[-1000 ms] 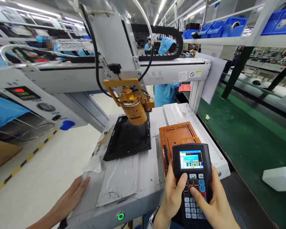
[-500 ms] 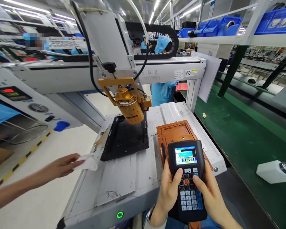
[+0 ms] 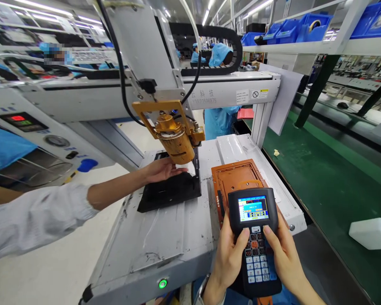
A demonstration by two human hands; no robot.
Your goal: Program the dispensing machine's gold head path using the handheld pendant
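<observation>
Both my hands grip a black handheld controller (image 3: 253, 209) with a lit colour screen and a keypad. My left hand (image 3: 230, 258) wraps round its left side with the thumb on the upper keys. My right hand (image 3: 284, 258) wraps round the right side, thumb near the top of the keypad. Ahead, a co-worker's hand (image 3: 160, 169) in a white sleeve presses a white cloth (image 3: 190, 168) under the gold dispensing head (image 3: 174, 142), above a black fixture (image 3: 173, 192). An orange fixture (image 3: 233, 176) lies just behind the controller.
The white machine bed (image 3: 165, 237) has a green lit button (image 3: 162, 283) on its front edge. A control panel (image 3: 22, 120) stands at the left. A green conveyor belt (image 3: 324, 182) and a white bottle (image 3: 370, 233) lie to the right. People in blue work behind the gantry.
The co-worker's hand took the white cloth from the bed's left edge and carried it rightward under the gold head. My thumbs shifted up the keypad.
</observation>
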